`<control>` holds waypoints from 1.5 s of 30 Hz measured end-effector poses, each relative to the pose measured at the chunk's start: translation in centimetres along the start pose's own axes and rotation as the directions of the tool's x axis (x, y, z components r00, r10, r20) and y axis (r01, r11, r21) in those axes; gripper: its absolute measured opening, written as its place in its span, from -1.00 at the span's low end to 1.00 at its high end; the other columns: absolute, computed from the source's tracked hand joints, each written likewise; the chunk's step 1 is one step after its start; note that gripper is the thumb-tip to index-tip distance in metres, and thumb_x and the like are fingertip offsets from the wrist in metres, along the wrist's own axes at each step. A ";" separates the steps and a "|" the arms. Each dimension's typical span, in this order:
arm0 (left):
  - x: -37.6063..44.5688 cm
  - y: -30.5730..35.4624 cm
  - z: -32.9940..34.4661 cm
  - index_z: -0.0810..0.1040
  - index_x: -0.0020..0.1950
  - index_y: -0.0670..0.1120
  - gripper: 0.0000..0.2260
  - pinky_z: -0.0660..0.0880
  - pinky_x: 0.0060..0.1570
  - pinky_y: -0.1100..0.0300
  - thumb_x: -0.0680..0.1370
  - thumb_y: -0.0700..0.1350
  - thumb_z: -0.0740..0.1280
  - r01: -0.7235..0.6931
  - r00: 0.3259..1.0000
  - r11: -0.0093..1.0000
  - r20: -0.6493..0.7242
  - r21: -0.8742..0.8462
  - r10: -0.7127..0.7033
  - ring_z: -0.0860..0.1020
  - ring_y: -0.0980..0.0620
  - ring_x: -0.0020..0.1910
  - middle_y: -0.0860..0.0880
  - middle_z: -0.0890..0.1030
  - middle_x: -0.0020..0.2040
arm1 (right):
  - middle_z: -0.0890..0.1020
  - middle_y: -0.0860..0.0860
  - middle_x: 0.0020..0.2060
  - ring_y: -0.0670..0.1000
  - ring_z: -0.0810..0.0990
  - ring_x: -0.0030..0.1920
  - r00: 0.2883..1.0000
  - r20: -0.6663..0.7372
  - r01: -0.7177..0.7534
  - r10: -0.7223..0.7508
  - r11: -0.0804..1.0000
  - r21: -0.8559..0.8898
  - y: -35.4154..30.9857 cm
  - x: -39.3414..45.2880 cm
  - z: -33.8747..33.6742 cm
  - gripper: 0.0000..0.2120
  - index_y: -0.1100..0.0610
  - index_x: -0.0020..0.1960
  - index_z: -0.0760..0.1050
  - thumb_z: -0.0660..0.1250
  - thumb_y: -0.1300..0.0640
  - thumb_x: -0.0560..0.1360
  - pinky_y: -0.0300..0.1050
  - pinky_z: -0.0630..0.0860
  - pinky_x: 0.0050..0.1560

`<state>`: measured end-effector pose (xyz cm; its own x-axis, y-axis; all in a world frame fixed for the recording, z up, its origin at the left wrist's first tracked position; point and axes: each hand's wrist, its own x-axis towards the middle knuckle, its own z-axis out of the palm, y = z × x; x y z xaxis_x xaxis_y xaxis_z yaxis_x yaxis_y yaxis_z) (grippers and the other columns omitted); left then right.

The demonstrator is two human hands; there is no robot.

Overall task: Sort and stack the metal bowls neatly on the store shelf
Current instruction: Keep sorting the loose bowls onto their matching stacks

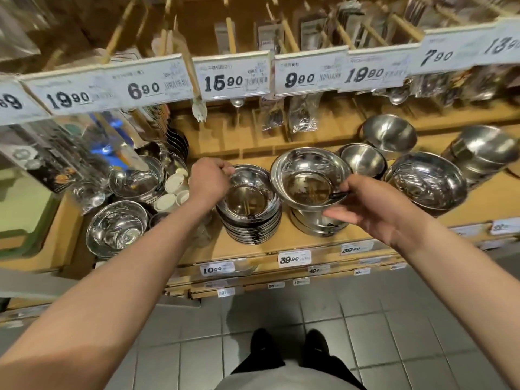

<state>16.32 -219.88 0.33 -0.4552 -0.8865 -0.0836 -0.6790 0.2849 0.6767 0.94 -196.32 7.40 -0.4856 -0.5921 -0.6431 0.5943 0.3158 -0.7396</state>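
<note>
The shiny round steel bowl (311,178) in the right hand (374,205) sits mouth-up and tipped a little toward the camera, its wide flat rim nearly level; being round, it has no long axis to speak of. The right hand grips it at the near-right rim, thumb hooked over the edge into the bowl and fingers spread underneath. It is lifted just above a low stack of steel bowls (316,223) on the shelf, and whether the two touch cannot be told.

Just to the left stands a taller stack of wide-rimmed steel bowls (249,218), all mouth-up and nested. The left hand (209,182) curls over the far-left rim of its top bowl, fingers pinching the edge.

Both stacks rest on a pale wooden store shelf (287,239) with white price labels (294,258) along its near edge. Farther right lie a broad steel bowl (427,184), a small deep steel bowl (363,159), another deep steel bowl (389,133) at the back and a tilted pile of steel bowls (484,153). On the left are more steel bowls (116,229) and small white cups (174,184). Overhead hangs a row of large white price tags (233,80) before packaged utensils on wooden pegs. Below, grey floor tiles (394,333) and black shoes (289,344).
</note>
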 end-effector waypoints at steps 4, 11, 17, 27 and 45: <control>-0.2 -0.1 0.3 0.74 0.03 -0.09 -0.84 0.54 0.09 0.09 0.62 -0.06 0.39 -0.007 0.999 1.000 -0.032 -0.021 0.006 0.63 -0.06 0.02 -0.07 0.72 0.02 | 0.72 0.18 -0.34 0.12 0.75 -0.29 1.000 -0.012 0.001 -0.001 1.000 0.020 0.1 -0.4 0.2 -0.87 0.29 0.08 0.46 0.16 0.34 0.60 -0.15 0.68 -0.34; -0.4 -0.8 0.6 0.75 0.03 -0.10 -0.86 0.45 -0.04 0.21 0.59 -0.09 0.42 -0.007 0.997 1.000 -0.080 -0.023 0.006 0.60 0.00 -0.08 -0.07 0.74 0.00 | 0.70 0.14 -0.42 0.09 0.74 -0.33 1.000 -0.024 0.003 -0.003 1.000 0.026 0.3 -1.0 0.6 -0.88 0.29 0.05 0.46 0.16 0.34 0.60 -0.11 0.70 -0.28; -0.2 -0.9 0.5 0.75 0.06 -0.10 -0.86 0.53 0.04 0.15 0.58 -0.09 0.44 0.016 0.998 1.000 -0.064 -0.017 -0.017 0.65 -0.05 0.04 -0.08 0.74 0.04 | 0.70 0.16 -0.41 0.11 0.74 -0.31 0.999 -0.040 -0.017 0.018 0.999 0.034 1.1 -1.0 0.7 -0.88 0.29 0.04 0.48 0.17 0.34 0.59 -0.13 0.69 -0.32; -1.8 0.7 -0.9 0.61 0.35 -0.13 -0.70 0.46 0.30 0.05 0.65 -0.07 0.32 -0.035 0.997 0.989 -0.057 0.140 0.043 0.53 -0.16 0.31 -0.19 0.60 0.32 | 0.71 0.23 -0.20 0.14 0.75 -0.26 0.998 -0.066 -0.005 0.009 0.998 0.057 1.8 -1.4 0.7 -0.85 0.29 0.05 0.50 0.18 0.37 0.56 -0.11 0.70 -0.31; -5.7 1.1 -6.0 0.65 0.06 -0.10 -0.82 0.57 -0.44 0.20 0.49 -0.28 0.45 0.203 0.977 0.896 0.140 -0.394 -0.160 0.66 0.03 -0.40 -0.09 0.73 -0.18 | 0.69 0.28 0.08 0.16 0.67 -0.13 0.976 0.048 0.211 -0.212 0.871 -0.444 -0.3 2.6 7.1 -0.75 0.19 0.19 0.53 0.43 0.29 0.52 0.07 0.70 -0.06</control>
<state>21.61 -216.71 5.95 -0.4172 -0.8605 -0.2924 -0.4738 -0.0686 0.8779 4.07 -203.15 7.35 -0.5692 -0.6807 -0.4612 0.1301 0.4793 -0.8680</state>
